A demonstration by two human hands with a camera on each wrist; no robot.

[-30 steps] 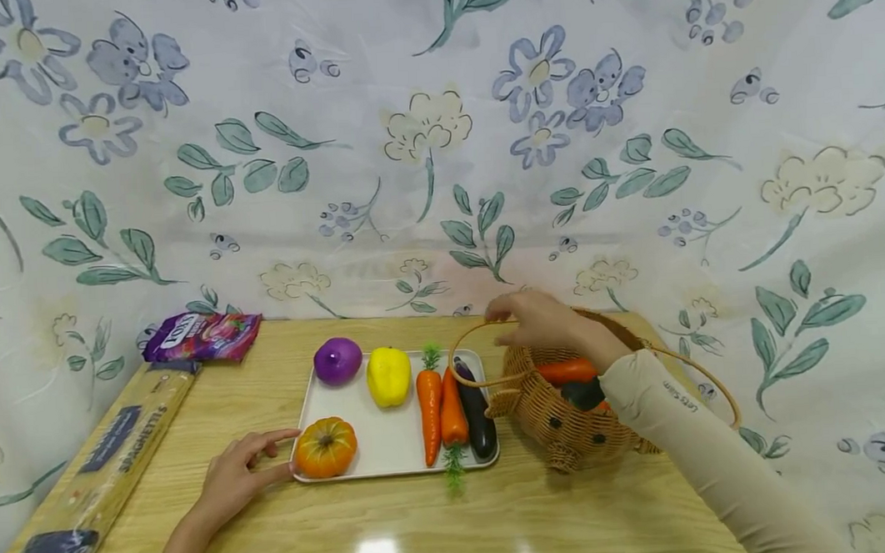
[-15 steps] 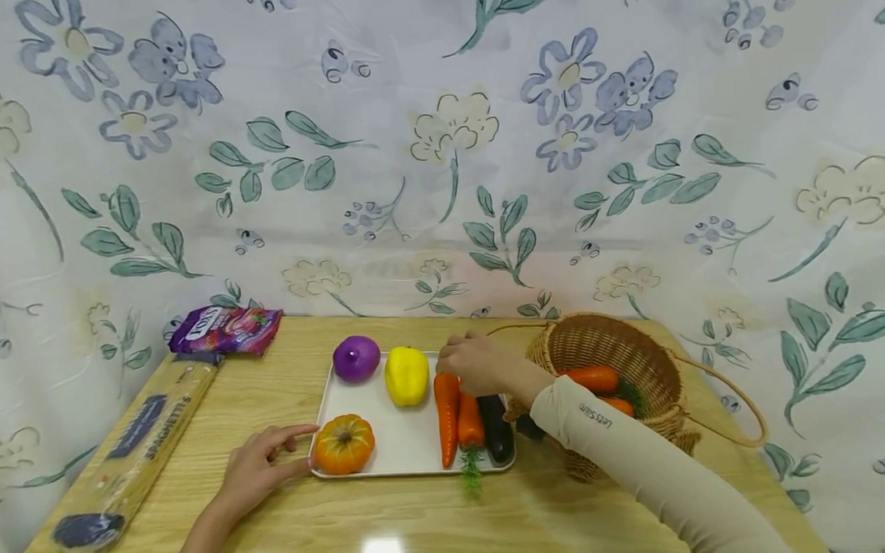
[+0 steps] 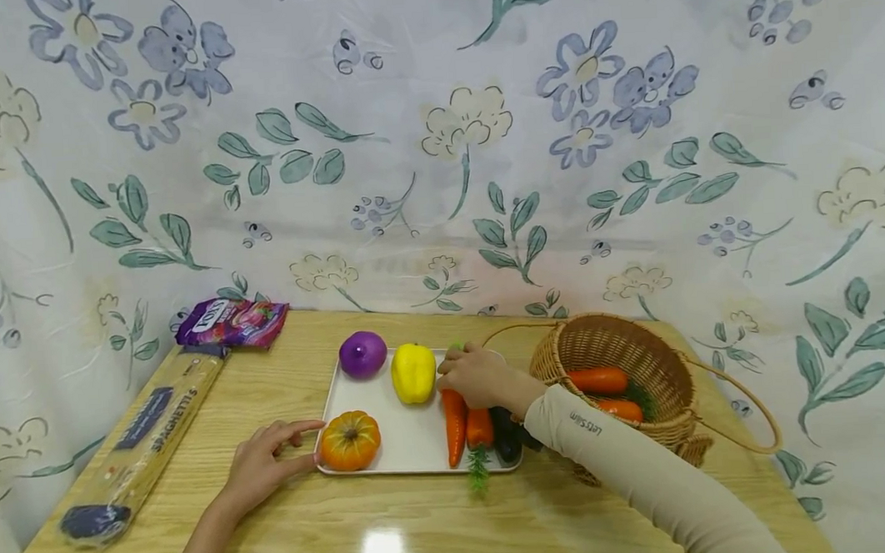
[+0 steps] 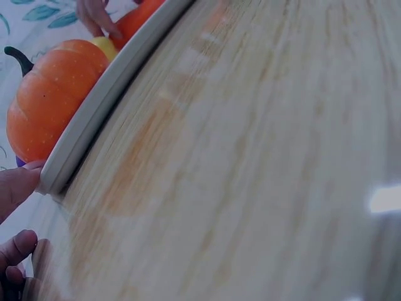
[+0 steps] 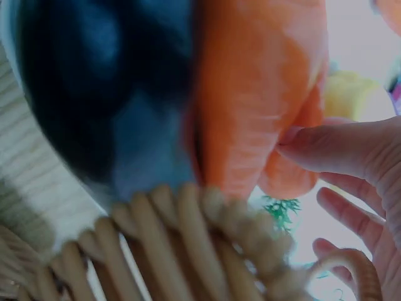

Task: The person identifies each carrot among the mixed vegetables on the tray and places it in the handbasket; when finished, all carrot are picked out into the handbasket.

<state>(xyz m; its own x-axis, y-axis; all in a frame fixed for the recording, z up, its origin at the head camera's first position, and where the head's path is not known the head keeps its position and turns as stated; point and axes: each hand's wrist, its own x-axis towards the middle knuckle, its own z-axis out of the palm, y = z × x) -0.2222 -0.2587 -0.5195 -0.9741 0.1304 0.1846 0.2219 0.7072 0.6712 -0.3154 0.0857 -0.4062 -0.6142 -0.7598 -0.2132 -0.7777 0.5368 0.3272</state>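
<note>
In the head view, a white tray (image 3: 414, 445) carries a small pumpkin (image 3: 350, 441), a purple onion (image 3: 362, 354), a yellow bell pepper (image 3: 413, 373), two carrots and a dark eggplant (image 3: 506, 437). My left hand (image 3: 268, 461) touches the tray's left edge near the pumpkin with thumb and forefinger; the pumpkin (image 4: 56, 100) shows beside the rim in the left wrist view. My right hand (image 3: 481, 379) pinches the top end of the left carrot (image 3: 454, 426). In the right wrist view, the thumb of my right hand (image 5: 351, 163) lies against that carrot (image 5: 285, 172).
A wicker basket (image 3: 560, 362) with carrots (image 3: 598, 379) inside stands right of the tray under my right forearm. Its looped handle (image 3: 749, 402) hangs outward. At left lie a spaghetti pack (image 3: 150, 434) and a purple candy bag (image 3: 230, 323). A floral cloth (image 3: 406, 145) hangs behind the table.
My right hand has moved left and down from the basket handle to the carrots. The handle loop has dropped back and the basket opening shows more. My left hand stays at the tray's edge.
</note>
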